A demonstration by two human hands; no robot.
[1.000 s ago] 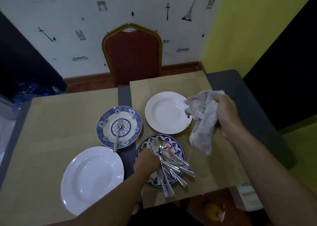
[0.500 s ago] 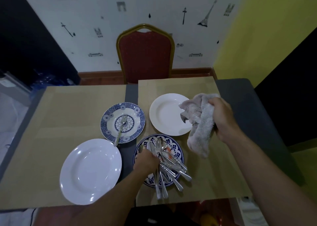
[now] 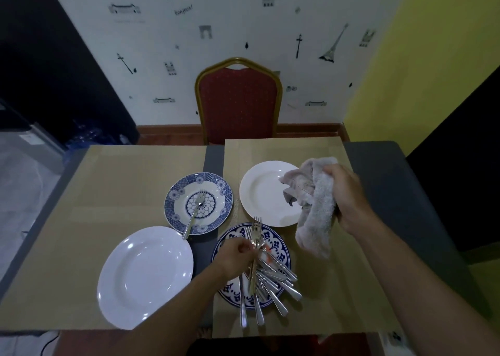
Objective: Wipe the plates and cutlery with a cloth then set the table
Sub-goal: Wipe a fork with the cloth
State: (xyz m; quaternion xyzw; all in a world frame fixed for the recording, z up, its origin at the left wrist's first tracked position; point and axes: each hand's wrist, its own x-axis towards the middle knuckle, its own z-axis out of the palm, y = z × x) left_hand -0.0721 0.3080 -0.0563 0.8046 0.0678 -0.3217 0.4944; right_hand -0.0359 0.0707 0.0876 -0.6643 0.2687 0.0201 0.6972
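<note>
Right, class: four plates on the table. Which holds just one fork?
The farther blue-patterned plate; the nearer blue plate carries the cutlery pile, and both white plates hold none.

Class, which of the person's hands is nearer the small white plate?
Right. The right hand, holding the cloth, is beside the right rim of the small white plate; the left hand grips a fork over the blue plate of cutlery, nearer the person.

Nearer blue plate (image 3: 279, 248) partly under cutlery (image 3: 273, 276)
</note>
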